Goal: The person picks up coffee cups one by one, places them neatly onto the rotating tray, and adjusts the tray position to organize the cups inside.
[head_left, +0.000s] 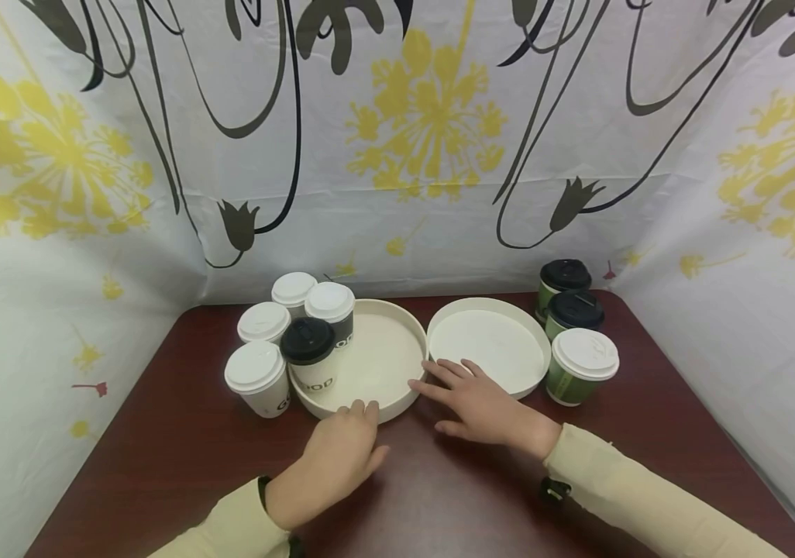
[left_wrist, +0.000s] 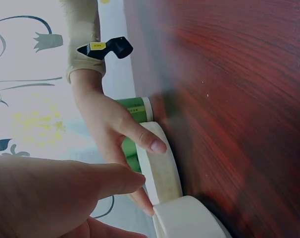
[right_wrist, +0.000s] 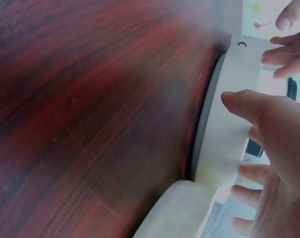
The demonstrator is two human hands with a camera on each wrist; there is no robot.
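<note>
Two round cream trays sit side by side with their rims meeting. The left tray [head_left: 387, 364] carries a black-lidded paper cup [head_left: 310, 356] and a white-lidded grey cup [head_left: 331, 306]. My left hand [head_left: 338, 457] is at that tray's front rim, its fingertips reaching over the edge and its thumb held apart. The right tray [head_left: 488, 341] has nothing in it. My right hand [head_left: 484, 407] spreads its fingers where the two rims meet, and its index fingertip is right at the left tray's edge. In the right wrist view the right thumb lies across the left tray's wall [right_wrist: 224, 119].
Left of the trays stand white-lidded cups [head_left: 258, 376], close against the left rim. Beside the right tray are a white-lidded green cup [head_left: 582, 364] and two black-lidded green cups [head_left: 574, 310]. A patterned cloth [head_left: 397, 155] encloses the dark red table [head_left: 439, 504] at the back and sides.
</note>
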